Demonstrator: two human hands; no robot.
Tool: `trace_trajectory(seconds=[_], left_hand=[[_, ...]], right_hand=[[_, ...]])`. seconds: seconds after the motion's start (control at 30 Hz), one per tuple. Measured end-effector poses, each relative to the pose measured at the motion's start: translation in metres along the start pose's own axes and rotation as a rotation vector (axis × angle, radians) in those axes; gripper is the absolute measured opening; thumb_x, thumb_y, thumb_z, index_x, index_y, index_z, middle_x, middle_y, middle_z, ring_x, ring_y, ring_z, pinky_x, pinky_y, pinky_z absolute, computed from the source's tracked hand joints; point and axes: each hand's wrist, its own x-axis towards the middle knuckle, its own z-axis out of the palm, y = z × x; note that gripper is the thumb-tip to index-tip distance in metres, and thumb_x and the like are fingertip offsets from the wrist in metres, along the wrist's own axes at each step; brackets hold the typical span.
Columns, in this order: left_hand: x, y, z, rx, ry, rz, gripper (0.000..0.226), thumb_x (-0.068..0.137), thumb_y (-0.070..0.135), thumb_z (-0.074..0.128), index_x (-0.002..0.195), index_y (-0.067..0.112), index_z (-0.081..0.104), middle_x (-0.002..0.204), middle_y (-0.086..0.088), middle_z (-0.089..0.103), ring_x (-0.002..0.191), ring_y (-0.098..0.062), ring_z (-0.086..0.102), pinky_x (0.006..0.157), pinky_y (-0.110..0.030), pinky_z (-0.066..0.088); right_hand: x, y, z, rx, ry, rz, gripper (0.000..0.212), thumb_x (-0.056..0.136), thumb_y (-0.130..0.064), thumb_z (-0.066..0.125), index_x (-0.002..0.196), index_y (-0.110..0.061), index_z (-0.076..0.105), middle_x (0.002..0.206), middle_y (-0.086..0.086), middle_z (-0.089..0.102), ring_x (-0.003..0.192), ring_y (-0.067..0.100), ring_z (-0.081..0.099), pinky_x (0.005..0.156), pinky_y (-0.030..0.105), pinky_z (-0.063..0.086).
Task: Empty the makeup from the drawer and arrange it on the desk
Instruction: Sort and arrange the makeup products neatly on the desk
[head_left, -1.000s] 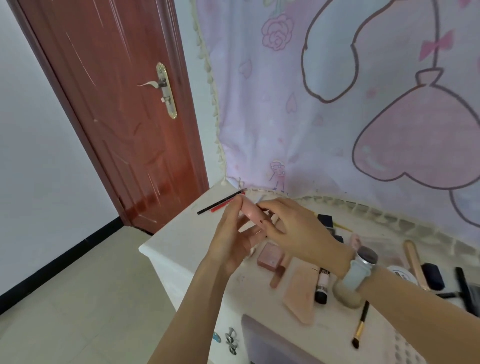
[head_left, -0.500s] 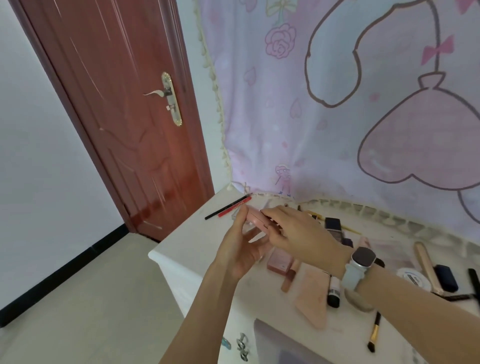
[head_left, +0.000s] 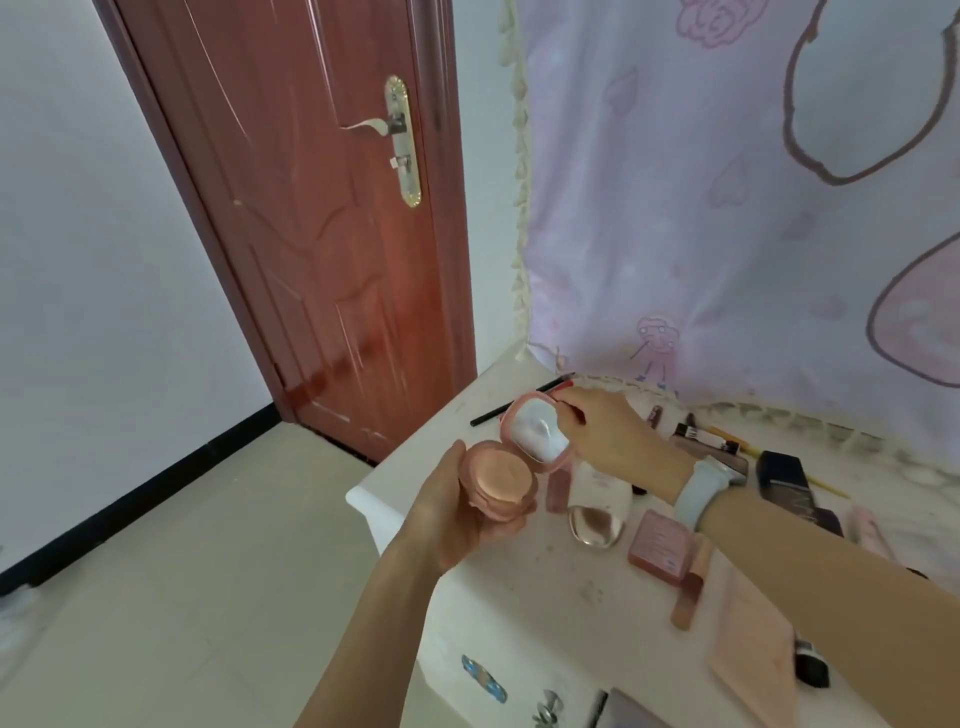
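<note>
No text, brand or number can be read anywhere. The pink square box (head_left: 661, 545) lying on the bench (head_left: 519, 597), just below the wrist of the right grip (head_left: 597, 431), carries faint printed lines, and the black box (head_left: 784, 475) beyond that wrist bears pale marks, all too blurred to read.

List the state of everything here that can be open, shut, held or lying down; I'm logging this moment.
pink compact: open, lid tipped back, mirror showing
left hand: grips the compact's base
right hand: pinches the lid's rim
door: closed
square pink case: closed, lying flat on the desk
black pencil: lying on the desk
drawer: only a corner shows, cannot tell
</note>
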Motion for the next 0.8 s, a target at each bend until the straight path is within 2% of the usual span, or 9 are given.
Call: trace_trajectory(seconds=[0.07, 0.13, 0.2, 0.3, 0.37, 0.43, 0.57, 0.67, 0.8], left_hand=[[0.005, 0.001, -0.006, 0.185, 0.188, 0.162, 0.041, 0.099, 0.041, 0.031, 0.101, 0.013, 0.061, 0.101, -0.013, 0.064, 0.087, -0.028, 0.063, 0.061, -0.036, 0.058], [0.014, 0.0, -0.015, 0.493, 0.334, 0.347, 0.041, 0.096, 0.042, 0.034, 0.12, 0.015, 0.055, 0.119, -0.01, 0.059, 0.104, -0.026, 0.058, 0.082, -0.039, 0.054], [0.019, -0.003, -0.024, 0.847, 0.403, 0.491, 0.052, 0.093, 0.042, 0.042, 0.138, 0.014, 0.04, 0.137, -0.007, 0.046, 0.123, -0.025, 0.044, 0.1, -0.031, 0.038], [0.023, -0.01, -0.034, 1.196, 0.435, 0.611, 0.07, 0.086, 0.05, 0.053, 0.143, 0.021, 0.028, 0.148, 0.001, 0.029, 0.134, -0.02, 0.021, 0.105, -0.036, 0.026], [0.03, -0.015, -0.043, 1.383, 0.412, 0.683, 0.067, 0.084, 0.057, 0.051, 0.142, 0.03, 0.029, 0.152, 0.008, 0.018, 0.14, -0.017, 0.007, 0.108, -0.041, 0.02], [0.039, -0.019, -0.055, 1.477, 0.361, 0.752, 0.056, 0.085, 0.059, 0.042, 0.135, 0.032, 0.042, 0.153, 0.009, 0.019, 0.142, -0.018, 0.005, 0.108, -0.043, 0.017], [0.055, -0.019, -0.071, 1.485, 0.419, 0.896, 0.049, 0.083, 0.05, 0.036, 0.116, 0.022, 0.061, 0.132, 0.001, 0.054, 0.131, -0.026, 0.041, 0.097, -0.048, 0.034], [0.062, -0.017, -0.075, 1.453, 0.478, 0.932, 0.041, 0.084, 0.045, 0.04, 0.114, 0.023, 0.058, 0.126, 0.0, 0.059, 0.126, -0.029, 0.047, 0.092, -0.045, 0.037], [0.067, -0.018, -0.077, 1.479, 0.483, 0.976, 0.034, 0.086, 0.042, 0.039, 0.116, 0.027, 0.045, 0.127, -0.005, 0.058, 0.125, -0.033, 0.047, 0.09, -0.046, 0.041]], right_hand=[[0.012, 0.0, 0.009, 0.045, -0.014, 0.027, 0.028, 0.094, -0.007, 0.038, 0.07, 0.005, 0.047, 0.061, 0.011, 0.041, 0.054, 0.018, 0.032, 0.049, 0.021, 0.026], [0.026, 0.0, 0.018, 0.06, -0.038, 0.039, 0.032, 0.095, -0.008, 0.037, 0.064, -0.001, 0.041, 0.059, 0.011, 0.041, 0.052, 0.026, 0.037, 0.049, 0.02, 0.029], [0.038, 0.0, 0.028, 0.082, -0.051, 0.065, 0.032, 0.096, -0.01, 0.037, 0.071, 0.007, 0.048, 0.067, 0.02, 0.049, 0.063, 0.038, 0.048, 0.051, 0.021, 0.029], [0.056, -0.002, 0.042, 0.093, -0.07, 0.038, 0.031, 0.095, -0.01, 0.038, 0.091, 0.012, 0.059, 0.083, 0.022, 0.062, 0.075, 0.036, 0.054, 0.07, 0.037, 0.041], [0.064, -0.005, 0.051, 0.079, -0.097, 0.016, 0.03, 0.094, -0.011, 0.04, 0.097, 0.011, 0.06, 0.093, 0.022, 0.065, 0.085, 0.036, 0.057, 0.073, 0.035, 0.041], [0.072, -0.007, 0.06, 0.087, -0.101, 0.01, 0.031, 0.094, -0.012, 0.041, 0.097, 0.013, 0.059, 0.095, 0.025, 0.064, 0.086, 0.039, 0.057, 0.071, 0.033, 0.039], [0.085, -0.009, 0.072, 0.115, -0.062, 0.035, 0.03, 0.094, -0.011, 0.04, 0.093, 0.008, 0.062, 0.089, 0.021, 0.065, 0.082, 0.034, 0.057, 0.073, 0.035, 0.043], [0.093, -0.012, 0.074, 0.133, -0.054, 0.017, 0.028, 0.094, -0.011, 0.042, 0.089, 0.009, 0.061, 0.083, 0.022, 0.063, 0.072, 0.031, 0.052, 0.065, 0.029, 0.04], [0.098, -0.013, 0.078, 0.156, -0.035, -0.014, 0.027, 0.092, -0.012, 0.044, 0.088, 0.009, 0.06, 0.084, 0.028, 0.06, 0.08, 0.041, 0.056, 0.071, 0.039, 0.046]])
